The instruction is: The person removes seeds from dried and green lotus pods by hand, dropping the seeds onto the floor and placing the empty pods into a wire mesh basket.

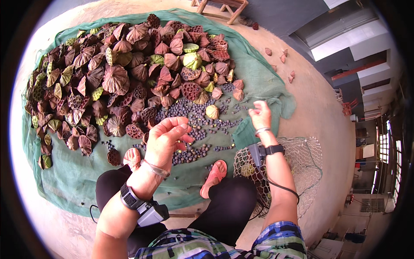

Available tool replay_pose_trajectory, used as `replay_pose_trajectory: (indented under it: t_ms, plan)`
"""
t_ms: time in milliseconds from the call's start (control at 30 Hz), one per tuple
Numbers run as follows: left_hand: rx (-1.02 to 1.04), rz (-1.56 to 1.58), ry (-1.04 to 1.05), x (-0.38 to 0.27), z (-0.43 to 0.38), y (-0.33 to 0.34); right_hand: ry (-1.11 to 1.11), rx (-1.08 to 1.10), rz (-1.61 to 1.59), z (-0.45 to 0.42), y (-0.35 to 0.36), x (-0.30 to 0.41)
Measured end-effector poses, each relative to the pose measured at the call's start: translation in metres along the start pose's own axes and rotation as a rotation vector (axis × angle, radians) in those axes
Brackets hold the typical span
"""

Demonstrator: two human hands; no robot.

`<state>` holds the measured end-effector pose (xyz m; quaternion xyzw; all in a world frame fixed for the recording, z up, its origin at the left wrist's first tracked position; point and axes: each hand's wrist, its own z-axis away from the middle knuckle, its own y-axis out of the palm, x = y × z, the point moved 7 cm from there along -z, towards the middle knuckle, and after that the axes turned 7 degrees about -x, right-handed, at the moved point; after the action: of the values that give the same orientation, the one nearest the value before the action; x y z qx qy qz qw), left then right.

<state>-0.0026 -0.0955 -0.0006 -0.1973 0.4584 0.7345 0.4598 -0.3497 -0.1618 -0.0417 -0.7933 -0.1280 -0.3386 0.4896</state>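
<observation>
My left hand (pixel 168 135) is raised above the loose dark lotus seeds (pixel 194 153), its fingers bent and apart, with nothing visible in them. To the right, my right hand (pixel 260 116) hovers near a fold of the green net (pixel 243 133) with its fingers curled; whether anything sits between them is unclear. A large heap of dried brown lotus seed pods (pixel 115 79) covers the far and left part of the green mesh sheet (pixel 74 176). Some pods are green, such as one round pod (pixel 192 60). A pale yellowish pod (pixel 212 111) lies among the seeds between my hands.
Beside my right knee stands a wire mesh basket (pixel 305 152) with pods inside. My feet in pink sandals (pixel 217 173) rest on the sheet. Several pods (pixel 268 51) are scattered on the concrete floor (pixel 318 113). A wooden stool (pixel 223 8) stands at the far edge.
</observation>
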Motion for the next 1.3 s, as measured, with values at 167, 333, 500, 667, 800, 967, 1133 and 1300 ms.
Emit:
replay_pose_trajectory:
  t_ms: [167,333,500,667,800,967,1133,1300]
  plan:
    - [-0.045,-0.009,-0.074,0.000,-0.008,0.001,0.144,0.228,0.216,0.021,0.125,-0.080]
    - [-0.076,-0.029,-0.144,0.006,-0.015,-0.005,0.200,0.351,0.347,0.023,0.195,-0.105]
    - [-0.144,-0.026,-0.212,0.008,-0.022,-0.015,0.324,0.344,0.504,0.020,0.222,-0.118]
    - [-0.137,-0.028,-0.243,0.013,-0.025,-0.011,0.202,0.241,0.311,0.019,0.230,-0.151]
    - [-0.129,-0.052,-0.225,0.016,-0.023,-0.010,0.862,0.377,-0.621,0.027,0.229,-0.143]
    - [-0.091,-0.051,-0.157,0.022,-0.016,-0.003,0.969,0.761,-1.355,0.038,0.196,-0.046]
    - [-0.101,-0.075,-0.038,0.025,-0.011,-0.006,1.003,0.849,-1.403,0.062,0.144,0.034]
    - [-0.111,-0.087,-0.018,0.016,-0.005,-0.011,0.801,1.000,-1.268,0.108,0.092,0.113]
